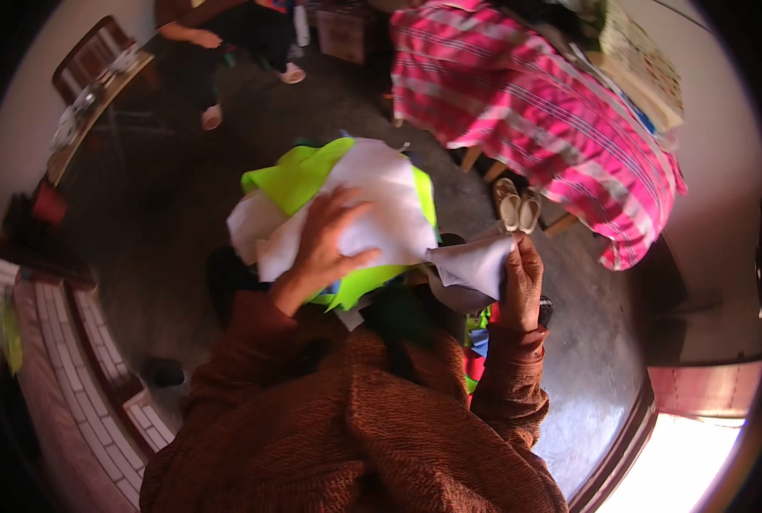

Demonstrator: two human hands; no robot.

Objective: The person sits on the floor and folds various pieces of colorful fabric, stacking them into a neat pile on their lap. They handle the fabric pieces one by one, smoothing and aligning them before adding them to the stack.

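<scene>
Matt white and lime cloth pieces (372,205)
</scene>
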